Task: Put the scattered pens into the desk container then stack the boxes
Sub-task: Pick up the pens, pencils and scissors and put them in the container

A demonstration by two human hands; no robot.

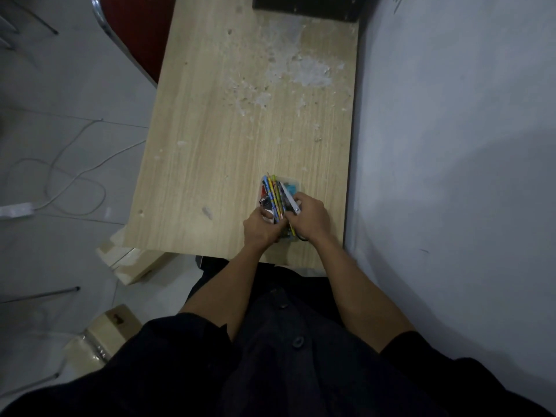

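A bundle of colourful pens and pencils (274, 194) lies over a clear plastic container (293, 185) near the front right of the wooden desk (210, 145). My left hand (261, 228) grips the near end of the bundle from the left. My right hand (308, 218) holds it from the right, fingers curled by a white pen (291, 201). Something teal (291, 188) shows inside the container. The near part of the container is hidden under both hands.
A dark box (307, 7) stands at the desk's far edge. White scuffed patches (301, 70) mark the desktop. A wall (451, 145) runs close along the right side. A red chair (135, 31), a white cable (69, 176) and cardboard boxes (132, 263) are on the floor at left.
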